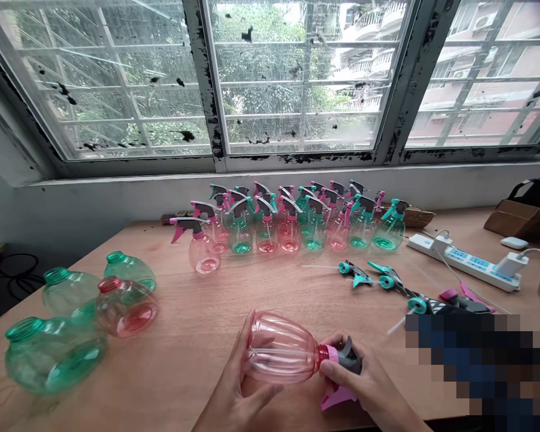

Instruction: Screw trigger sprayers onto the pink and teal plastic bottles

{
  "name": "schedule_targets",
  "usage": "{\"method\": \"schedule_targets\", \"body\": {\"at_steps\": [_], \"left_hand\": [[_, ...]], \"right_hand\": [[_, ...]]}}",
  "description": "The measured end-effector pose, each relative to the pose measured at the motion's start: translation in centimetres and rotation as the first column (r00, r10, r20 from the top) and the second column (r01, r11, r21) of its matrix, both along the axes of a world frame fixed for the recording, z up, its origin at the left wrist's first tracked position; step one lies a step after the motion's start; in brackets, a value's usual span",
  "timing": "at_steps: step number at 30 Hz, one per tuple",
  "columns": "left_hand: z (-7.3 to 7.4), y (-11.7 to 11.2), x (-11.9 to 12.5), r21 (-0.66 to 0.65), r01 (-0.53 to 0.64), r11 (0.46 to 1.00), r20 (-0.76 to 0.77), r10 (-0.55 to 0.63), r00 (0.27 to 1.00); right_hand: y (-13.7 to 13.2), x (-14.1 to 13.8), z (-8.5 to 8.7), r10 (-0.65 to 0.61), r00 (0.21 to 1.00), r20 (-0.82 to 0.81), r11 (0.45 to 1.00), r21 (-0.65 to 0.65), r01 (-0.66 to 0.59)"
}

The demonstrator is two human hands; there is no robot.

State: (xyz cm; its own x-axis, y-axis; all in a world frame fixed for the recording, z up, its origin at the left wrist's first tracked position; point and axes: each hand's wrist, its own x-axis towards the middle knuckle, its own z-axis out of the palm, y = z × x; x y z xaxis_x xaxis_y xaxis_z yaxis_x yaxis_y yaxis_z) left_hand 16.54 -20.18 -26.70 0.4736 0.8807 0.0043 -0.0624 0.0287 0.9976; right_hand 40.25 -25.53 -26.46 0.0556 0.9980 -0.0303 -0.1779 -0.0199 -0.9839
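Note:
A clear pink spray bottle (281,347) lies on its side in my hands, low over the wooden table (261,288). My left hand (236,390) cups the bottle's base from below, fingers wrapped round it. My right hand (364,387) pinches the pink collar and grey-and-pink trigger head (344,360) at the bottle's neck. The head sits on the neck; whether it is screwed tight I cannot tell.
Several finished pink and green spray bottles (297,222) stand in rows at the back by the window. Several capless bottles (94,306) lie at the left. Loose trigger heads (387,279) and a power strip (468,261) lie at the right, with a cardboard box (515,219) beyond.

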Motion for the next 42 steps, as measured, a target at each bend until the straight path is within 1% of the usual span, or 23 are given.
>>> {"method": "schedule_targets", "body": {"at_steps": [5,10,16,22,25,29,32,34,39,42], "left_hand": [[-0.3,-0.1,-0.2,0.043,-0.023,0.999,-0.042,0.024,0.999],[-0.3,0.1,-0.1,0.015,-0.01,1.0,-0.012,0.01,1.0],[0.2,-0.2,0.1,0.024,-0.016,1.0,0.005,0.016,1.0],[0.8,-0.3,-0.1,0.029,-0.004,1.0,-0.01,0.005,1.0],[0.6,-0.2,0.0,0.022,-0.005,1.0,0.008,0.005,1.0],[-0.1,-0.1,0.0,0.046,-0.026,0.999,0.019,0.025,1.0],[-0.2,-0.2,0.0,0.019,-0.009,1.0,0.018,0.008,1.0],[0.0,-0.2,0.0,0.005,-0.005,1.0,0.018,0.005,1.0],[1.0,-0.5,-0.1,0.036,-0.005,0.999,-0.033,0.006,0.999],[1.4,-0.7,0.0,0.01,0.018,1.0,-0.043,-0.017,0.999]], "right_hand": [[0.0,0.0,-0.4,-0.017,1.0,-0.009,1.0,0.004,0.017],[0.0,0.0,-0.5,-0.027,0.999,0.029,1.0,0.013,0.027],[0.0,0.0,-0.3,-0.007,1.0,0.004,1.0,0.005,0.007],[0.0,0.0,-0.3,-0.03,0.998,0.051,0.999,0.014,0.029],[0.0,0.0,-0.2,-0.015,0.999,0.045,1.0,0.01,0.015],[0.0,0.0,-0.1,-0.003,0.999,0.035,1.0,-0.004,0.003],[-0.1,0.0,-0.1,-0.003,0.999,0.043,1.0,0.005,0.003],[-0.1,0.0,-0.1,0.005,0.999,0.037,1.0,-0.001,-0.005],[-0.1,0.0,-0.1,-0.005,0.999,0.051,1.0,0.008,0.004],[0.0,-0.1,-0.1,-0.01,0.998,0.056,1.0,0.006,0.009]]}}
